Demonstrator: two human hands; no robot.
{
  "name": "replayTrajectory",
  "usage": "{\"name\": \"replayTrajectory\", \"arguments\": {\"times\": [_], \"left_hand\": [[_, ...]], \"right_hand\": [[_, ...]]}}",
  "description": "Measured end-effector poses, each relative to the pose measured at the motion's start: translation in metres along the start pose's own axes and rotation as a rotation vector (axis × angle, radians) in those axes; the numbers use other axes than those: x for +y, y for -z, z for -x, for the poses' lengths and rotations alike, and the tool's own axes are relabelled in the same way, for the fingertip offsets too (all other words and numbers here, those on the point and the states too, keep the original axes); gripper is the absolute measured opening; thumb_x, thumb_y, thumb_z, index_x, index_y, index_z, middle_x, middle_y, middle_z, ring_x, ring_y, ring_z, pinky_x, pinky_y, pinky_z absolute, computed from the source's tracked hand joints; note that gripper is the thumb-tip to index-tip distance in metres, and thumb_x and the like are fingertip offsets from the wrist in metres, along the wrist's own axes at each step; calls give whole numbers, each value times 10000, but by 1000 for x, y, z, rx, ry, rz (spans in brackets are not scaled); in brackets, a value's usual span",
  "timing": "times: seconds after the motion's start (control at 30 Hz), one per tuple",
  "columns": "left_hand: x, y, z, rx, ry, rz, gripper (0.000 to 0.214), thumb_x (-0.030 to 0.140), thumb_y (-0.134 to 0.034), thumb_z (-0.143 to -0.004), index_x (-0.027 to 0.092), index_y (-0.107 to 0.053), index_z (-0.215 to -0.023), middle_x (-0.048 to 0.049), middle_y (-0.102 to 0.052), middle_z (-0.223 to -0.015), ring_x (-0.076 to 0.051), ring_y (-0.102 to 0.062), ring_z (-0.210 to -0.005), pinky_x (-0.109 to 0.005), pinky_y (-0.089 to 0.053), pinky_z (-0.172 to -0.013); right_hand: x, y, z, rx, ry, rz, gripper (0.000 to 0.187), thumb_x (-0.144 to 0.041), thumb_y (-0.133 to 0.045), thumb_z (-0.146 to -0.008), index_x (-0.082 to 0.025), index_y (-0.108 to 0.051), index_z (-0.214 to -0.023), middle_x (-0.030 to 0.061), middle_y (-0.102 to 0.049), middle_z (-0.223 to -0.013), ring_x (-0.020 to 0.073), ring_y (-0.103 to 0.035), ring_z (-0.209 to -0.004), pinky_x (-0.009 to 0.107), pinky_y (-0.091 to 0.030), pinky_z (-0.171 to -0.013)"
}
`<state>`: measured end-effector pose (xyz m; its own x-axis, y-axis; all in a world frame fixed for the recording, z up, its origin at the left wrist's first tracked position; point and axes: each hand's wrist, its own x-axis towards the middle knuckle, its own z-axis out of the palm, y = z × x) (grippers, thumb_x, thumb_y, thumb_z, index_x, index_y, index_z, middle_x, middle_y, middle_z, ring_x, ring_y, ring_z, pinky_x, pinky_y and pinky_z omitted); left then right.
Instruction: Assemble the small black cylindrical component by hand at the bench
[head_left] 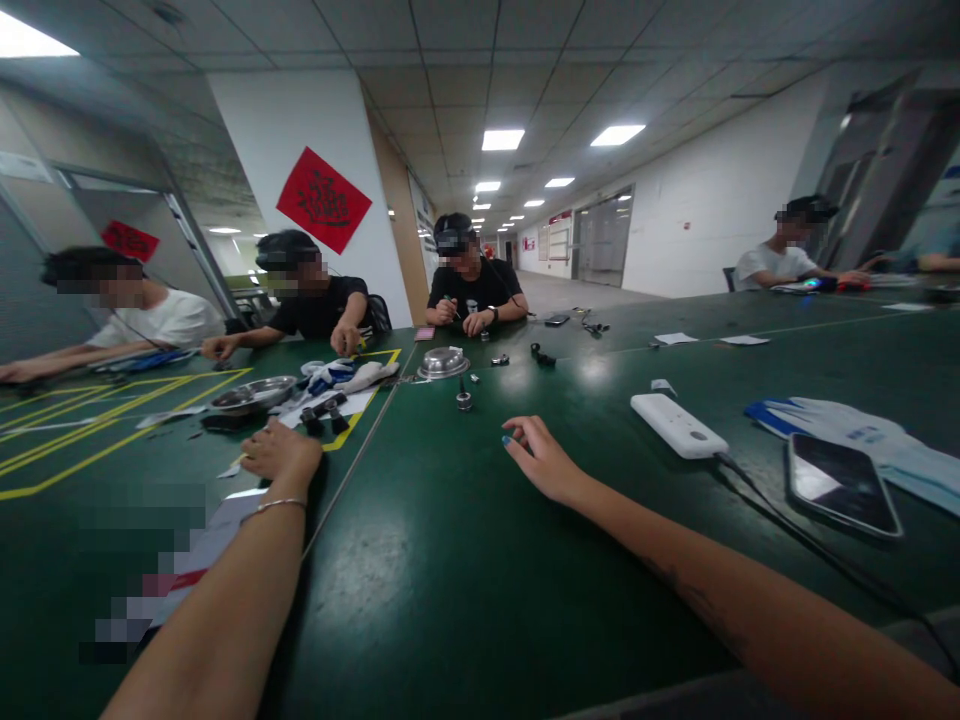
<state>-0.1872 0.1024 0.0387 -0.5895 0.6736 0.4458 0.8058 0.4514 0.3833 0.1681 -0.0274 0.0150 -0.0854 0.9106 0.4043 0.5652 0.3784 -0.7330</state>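
Observation:
My left hand [281,455], a thin bracelet on its wrist, rests on the green table [450,560] at the corner of a yellow taped line. Only its back shows; the fingers are tucked out of sight. A few small black cylindrical parts [324,412] lie just beyond it on a white sheet. My right hand [538,458] lies on the table near the middle, fingers stretched out and slightly apart, holding nothing. A small metal cylinder [464,400] stands a little beyond it to the left.
A round metal bowl [444,362], a metal dish [251,395] and gloves [349,375] lie farther back. A white power bank [679,425] with a cable, a phone [841,483] and white-blue gloves [862,435] lie at right. Several people sit around the table.

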Motion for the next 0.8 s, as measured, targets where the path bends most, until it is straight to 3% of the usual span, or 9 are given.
{"name": "replayTrajectory", "arguments": {"times": [0.13,0.3,0.47,0.63,0.8], "left_hand": [[1,-8,-4,148,-155,54,672,191,-488,-711,13,-301,-1332,-250,-301,-1410,-410,-155,-1325,-585,-198,-1009],[2,-18,-12,52,-360,-56,580,174,-464,-738,30,-407,-1297,-200,-433,-1356,-366,-113,-1358,-572,-56,-1081],[1,-24,-17,57,-443,-154,428,151,-418,-795,54,-494,-1205,-172,-531,-1266,-344,-161,-1353,-582,-95,-1064],[-1,-20,-19,56,-424,-172,364,91,-341,-819,98,-519,-1136,-131,-609,-1160,-295,-235,-1330,-572,-188,-1016],[0,-13,-14,28,-401,-218,297,253,-412,-821,83,-558,-1015,-140,-627,-1099,-315,-340,-1253,-549,-197,-1013]], "right_hand": [[3,2,-1,29,-3,29,288,-274,-467,-864,-180,-481,-1136,69,-455,-1039,159,-520,-854,351,-434,-819],[3,2,0,54,20,71,306,-233,-482,-845,-159,-480,-1142,82,-453,-1052,152,-513,-822,360,-429,-819],[1,2,1,46,40,98,293,-197,-490,-835,-189,-487,-1128,73,-457,-1058,147,-516,-834,351,-425,-820],[-1,3,2,39,69,162,306,-151,-489,-829,-191,-486,-1131,74,-461,-1076,146,-513,-847,353,-420,-818],[-2,2,1,22,116,246,293,-129,-493,-823,-171,-498,-1113,84,-463,-1079,160,-510,-885,364,-407,-838]]}}
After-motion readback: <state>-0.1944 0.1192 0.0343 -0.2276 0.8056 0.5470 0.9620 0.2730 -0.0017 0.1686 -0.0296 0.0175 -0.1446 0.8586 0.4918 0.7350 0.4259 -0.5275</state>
